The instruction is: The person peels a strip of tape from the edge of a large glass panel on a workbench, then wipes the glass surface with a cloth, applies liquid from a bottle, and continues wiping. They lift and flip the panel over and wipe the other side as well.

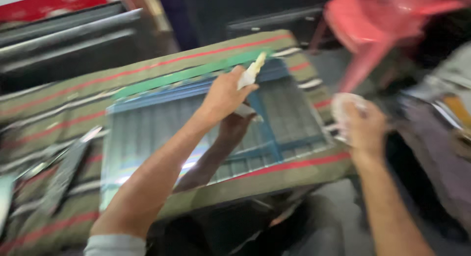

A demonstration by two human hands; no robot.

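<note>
The view is motion-blurred. A blue-framed panel (147,101) with a ribbed, reflective surface lies flat on a table covered by an olive cloth with red and white stripes (64,99). My left hand (224,93) reaches over the panel's far edge and grips a white scrap of cloth or paper (250,73); the arm's reflection shows in the panel. My right hand (364,127) hovers just off the panel's right edge, closed around a pale crumpled wad (342,105).
A red plastic chair (373,20) stands beyond the table at the upper right. Dark metal shelving (59,38) fills the upper left. A flat dark object (64,175) lies on the cloth at the left. Grey cluttered items (441,104) sit at the right.
</note>
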